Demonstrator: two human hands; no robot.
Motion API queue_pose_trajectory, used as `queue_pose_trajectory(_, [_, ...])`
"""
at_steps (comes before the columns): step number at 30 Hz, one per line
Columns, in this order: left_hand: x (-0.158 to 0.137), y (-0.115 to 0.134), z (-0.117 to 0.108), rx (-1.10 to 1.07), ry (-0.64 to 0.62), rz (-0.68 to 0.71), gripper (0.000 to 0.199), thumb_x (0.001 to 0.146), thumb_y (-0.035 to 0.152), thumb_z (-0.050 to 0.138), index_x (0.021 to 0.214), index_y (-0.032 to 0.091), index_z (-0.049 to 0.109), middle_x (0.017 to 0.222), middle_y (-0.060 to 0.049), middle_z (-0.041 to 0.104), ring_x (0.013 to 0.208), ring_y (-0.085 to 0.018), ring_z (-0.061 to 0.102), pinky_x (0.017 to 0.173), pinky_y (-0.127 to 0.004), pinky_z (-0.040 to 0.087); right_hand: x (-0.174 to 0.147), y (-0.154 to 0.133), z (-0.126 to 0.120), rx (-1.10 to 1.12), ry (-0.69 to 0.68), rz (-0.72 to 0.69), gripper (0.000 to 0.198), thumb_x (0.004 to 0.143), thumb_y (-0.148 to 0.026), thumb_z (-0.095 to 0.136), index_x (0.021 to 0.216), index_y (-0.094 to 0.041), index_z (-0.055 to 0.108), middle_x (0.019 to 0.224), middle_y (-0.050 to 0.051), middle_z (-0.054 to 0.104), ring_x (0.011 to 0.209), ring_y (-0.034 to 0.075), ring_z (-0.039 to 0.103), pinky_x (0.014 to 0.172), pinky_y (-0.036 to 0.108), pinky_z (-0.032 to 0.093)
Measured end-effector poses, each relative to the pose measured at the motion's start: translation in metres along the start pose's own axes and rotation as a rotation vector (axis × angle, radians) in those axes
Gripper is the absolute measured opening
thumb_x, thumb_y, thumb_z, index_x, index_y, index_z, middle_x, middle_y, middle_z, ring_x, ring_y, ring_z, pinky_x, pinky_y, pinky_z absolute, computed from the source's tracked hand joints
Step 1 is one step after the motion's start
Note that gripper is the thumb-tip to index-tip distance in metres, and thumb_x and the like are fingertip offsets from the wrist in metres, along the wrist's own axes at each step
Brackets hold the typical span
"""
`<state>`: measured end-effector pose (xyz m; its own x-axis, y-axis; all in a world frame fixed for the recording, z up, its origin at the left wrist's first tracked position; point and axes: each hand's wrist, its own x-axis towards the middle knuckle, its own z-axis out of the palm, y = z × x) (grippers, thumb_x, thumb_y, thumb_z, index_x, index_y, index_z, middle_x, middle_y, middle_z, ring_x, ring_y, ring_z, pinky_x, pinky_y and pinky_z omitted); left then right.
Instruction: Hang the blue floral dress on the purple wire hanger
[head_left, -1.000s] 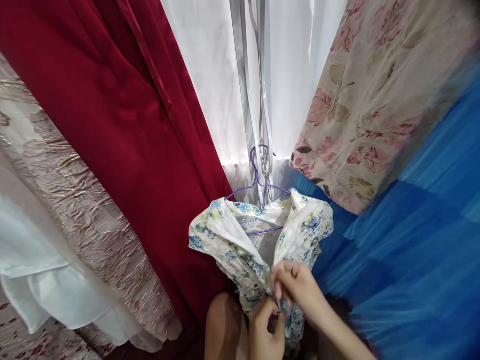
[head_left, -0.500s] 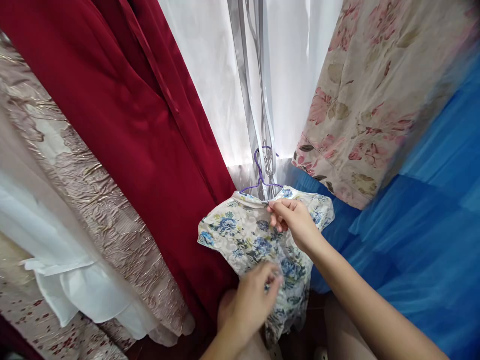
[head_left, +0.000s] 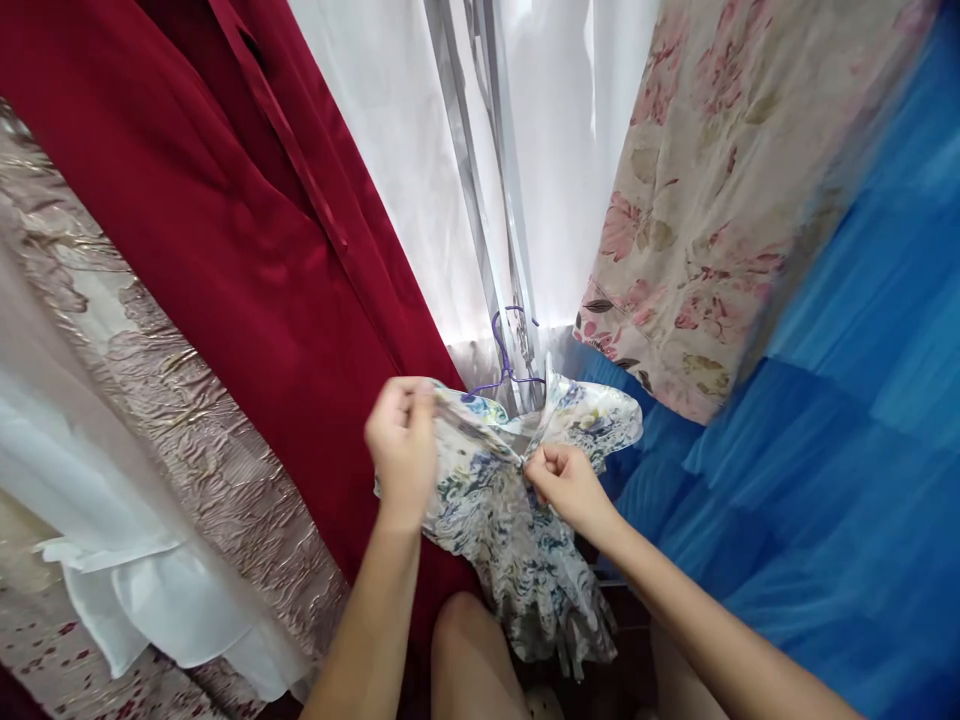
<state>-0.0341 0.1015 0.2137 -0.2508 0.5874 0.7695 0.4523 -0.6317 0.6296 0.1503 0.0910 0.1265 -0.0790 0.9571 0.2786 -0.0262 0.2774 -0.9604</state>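
Note:
A small white garment with blue flowers [head_left: 487, 510], like a blouse or short dress, hangs on a thin purple hanger [head_left: 506, 372] in front of me. Its neckline is spread into a V-shaped opening. At the bottom of that V, my right hand [head_left: 568, 482] pinches what looks like a zipper pull, mostly covered by the fingers. My left hand [head_left: 401, 440], blurred by motion, is closed at the left shoulder, gripping the cloth edge beside the neckline. The garment's lower part hangs bunched and rippled above my knee.
Long clothes surround the garment: a dark red one [head_left: 300, 300] and a textured pink-gold one [head_left: 195, 370] to the left, white cloth [head_left: 382, 130] behind, a pink floral one [head_left: 675, 220] and blue tulle [head_left: 832, 430] to the right. Grey straps [head_left: 480, 180] hang down to the hanger.
My right hand has moved down from the neckline, and the opening has parted below it. My left hand has risen from the garment's front to its left shoulder and taken hold there.

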Motion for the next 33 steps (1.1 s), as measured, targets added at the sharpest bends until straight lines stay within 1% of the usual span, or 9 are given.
queue_pose_trajectory(3, [0.015, -0.041, -0.024, -0.15, 0.265, -0.158, 0.011, 0.088, 0.025, 0.062, 0.082, 0.016, 0.062, 0.073, 0.003, 0.057, 0.07, -0.01, 0.054, 0.069, -0.019, 0.043, -0.018, 0.016, -0.004, -0.011, -0.027, 0.045, 0.022, 0.076, -0.019, 0.054, 0.055, -0.021, 0.045, 0.043, -0.007, 0.046, 0.042, 0.008, 0.038, 0.045, 0.021, 0.028])
queue_pose_trajectory(6, [0.004, -0.088, -0.033, -0.359, 0.43, -0.534, 0.014, 0.086, 0.025, 0.058, 0.076, 0.017, 0.053, 0.073, 0.004, 0.052, 0.069, -0.009, 0.052, 0.072, -0.019, 0.043, -0.035, 0.023, -0.006, -0.029, -0.092, 0.09, 0.021, 0.075, -0.016, 0.053, 0.057, -0.021, 0.045, 0.045, -0.008, 0.046, 0.043, 0.007, 0.036, 0.045, 0.021, 0.027])
queue_pose_trajectory(10, [-0.048, -0.123, -0.011, -0.447, 0.187, -0.897, 0.019, 0.084, 0.027, 0.057, 0.071, 0.017, 0.046, 0.07, 0.0, 0.054, 0.063, -0.014, 0.057, 0.065, -0.027, 0.047, -0.051, 0.042, -0.008, -0.085, -0.201, 0.16, 0.02, 0.073, -0.012, 0.053, 0.056, -0.021, 0.046, 0.046, -0.007, 0.047, 0.044, 0.008, 0.041, 0.046, 0.021, 0.027])
queue_pose_trajectory(14, [-0.106, -0.11, 0.026, -0.561, -0.189, -1.048, 0.024, 0.076, 0.033, 0.071, 0.079, 0.015, 0.055, 0.08, -0.007, 0.064, 0.072, -0.021, 0.065, 0.065, -0.031, 0.05, -0.058, 0.071, -0.025, -0.164, -0.357, 0.267, 0.025, 0.079, -0.021, 0.06, 0.055, -0.019, 0.052, 0.043, -0.004, 0.054, 0.04, 0.011, 0.045, 0.045, 0.023, 0.032])
queue_pose_trajectory(19, [-0.15, -0.044, 0.044, -0.604, -0.773, -0.74, 0.03, 0.09, 0.042, 0.063, 0.079, 0.015, 0.059, 0.076, -0.003, 0.06, 0.075, -0.015, 0.057, 0.074, -0.026, 0.044, -0.057, 0.077, -0.047, -0.078, -0.224, 0.283, 0.048, 0.094, -0.055, 0.048, 0.066, -0.018, 0.059, 0.065, 0.001, 0.064, 0.06, 0.015, 0.054, 0.06, 0.027, 0.041])
queue_pose_trajectory(23, [-0.164, 0.007, 0.034, -0.268, -1.119, -0.356, 0.017, 0.096, 0.027, 0.055, 0.083, 0.019, 0.064, 0.079, 0.0, 0.061, 0.078, -0.013, 0.055, 0.075, -0.023, 0.039, -0.061, 0.06, -0.049, 0.174, -0.387, 0.586, 0.049, 0.088, -0.058, 0.057, 0.065, -0.015, 0.063, 0.061, 0.001, 0.061, 0.061, 0.014, 0.054, 0.062, 0.027, 0.042])
queue_pose_trajectory(25, [-0.164, 0.018, 0.028, -0.183, -1.148, -0.289, 0.008, 0.089, 0.022, 0.062, 0.094, 0.023, 0.068, 0.074, 0.002, 0.06, 0.075, -0.014, 0.056, 0.075, -0.024, 0.041, -0.066, 0.053, -0.046, 0.322, -0.377, 0.704, 0.032, 0.08, -0.045, 0.069, 0.072, -0.014, 0.068, 0.063, 0.0, 0.063, 0.062, 0.014, 0.056, 0.063, 0.025, 0.042])
queue_pose_trajectory(29, [-0.159, 0.009, 0.019, -0.113, -0.911, -0.258, 0.056, 0.071, 0.023, 0.08, 0.124, 0.029, 0.062, 0.095, -0.002, 0.062, 0.089, -0.021, 0.059, 0.087, -0.03, 0.044, -0.081, 0.043, -0.035, 0.597, -0.406, 0.668, 0.013, 0.066, -0.014, 0.068, 0.078, -0.011, 0.072, 0.068, 0.0, 0.063, 0.058, 0.01, 0.054, 0.059, 0.022, 0.04])
queue_pose_trajectory(33, [-0.174, -0.018, 0.014, -0.42, -0.859, -0.387, 0.074, 0.08, 0.064, 0.067, 0.141, 0.026, 0.049, 0.13, -0.011, 0.055, 0.12, -0.03, 0.052, 0.106, -0.04, 0.038, -0.096, 0.029, -0.024, 0.732, -0.347, 0.774, 0.019, 0.06, -0.009, 0.061, 0.077, -0.011, 0.07, 0.068, 0.0, 0.061, 0.058, 0.01, 0.054, 0.062, 0.023, 0.042])
